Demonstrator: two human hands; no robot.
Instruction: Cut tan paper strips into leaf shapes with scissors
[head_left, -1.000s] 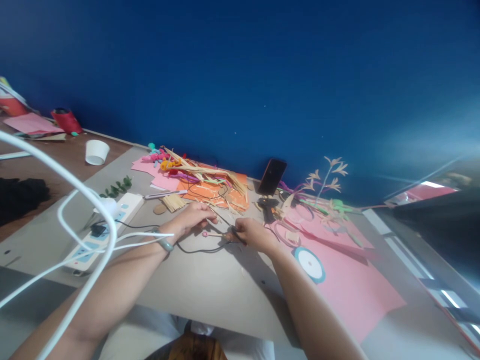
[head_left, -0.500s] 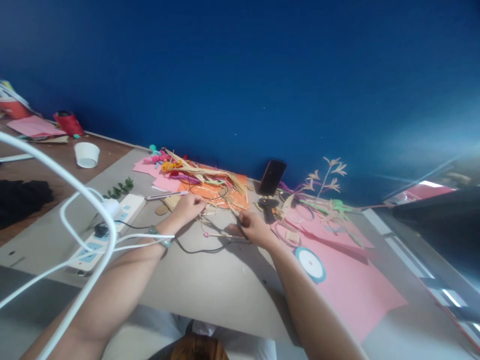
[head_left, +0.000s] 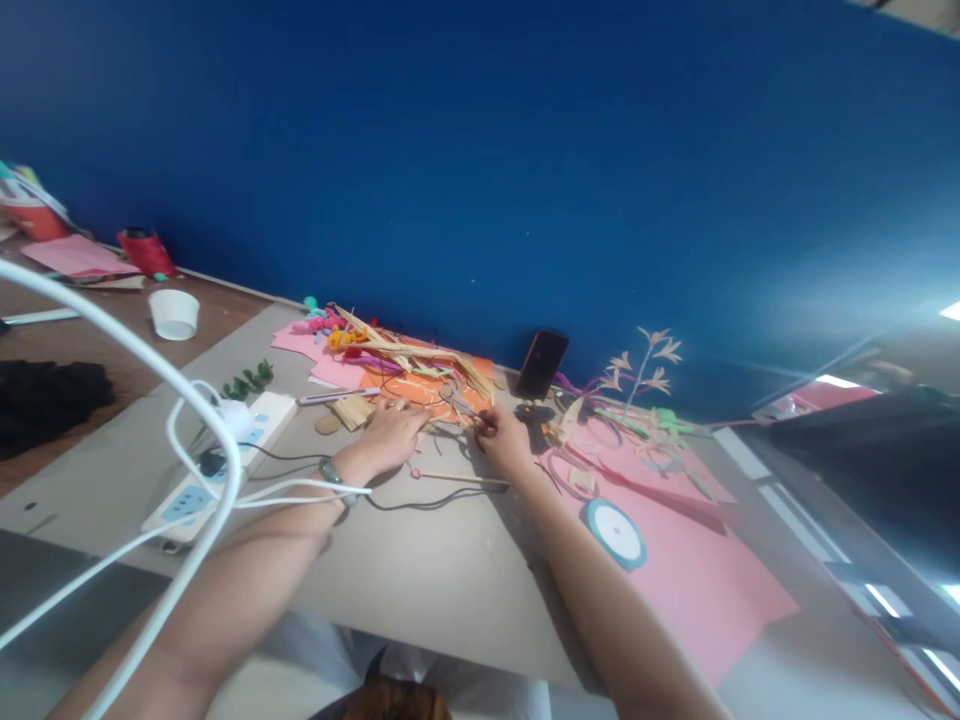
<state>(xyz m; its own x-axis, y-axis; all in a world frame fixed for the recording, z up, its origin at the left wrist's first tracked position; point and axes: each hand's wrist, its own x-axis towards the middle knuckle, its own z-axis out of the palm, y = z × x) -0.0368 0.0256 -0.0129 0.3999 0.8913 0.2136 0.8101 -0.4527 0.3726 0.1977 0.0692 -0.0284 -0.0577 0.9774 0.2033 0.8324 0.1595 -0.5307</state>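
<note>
The right hand [head_left: 506, 443] is narrowed on a slim tool [head_left: 466, 407], angled toward the left hand [head_left: 391, 435], whose grip is too blurred to tell. Just nearer than both, a pink-tipped stick [head_left: 454, 477] and black cable [head_left: 420, 507] cross the counter [head_left: 420, 570], which runs on to its near edge. Pink paper [head_left: 705, 600] reaches right of the right hand; beyond it leans a phone [head_left: 543, 364]; left of the left hand, a power strip [head_left: 273, 412].

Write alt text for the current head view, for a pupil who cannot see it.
A person's left hand and right hand are close together over a grey table, near an orange sheet strewn with pale strips. A white power strip lies left; a dark phone and pink paper are farther right.
</note>
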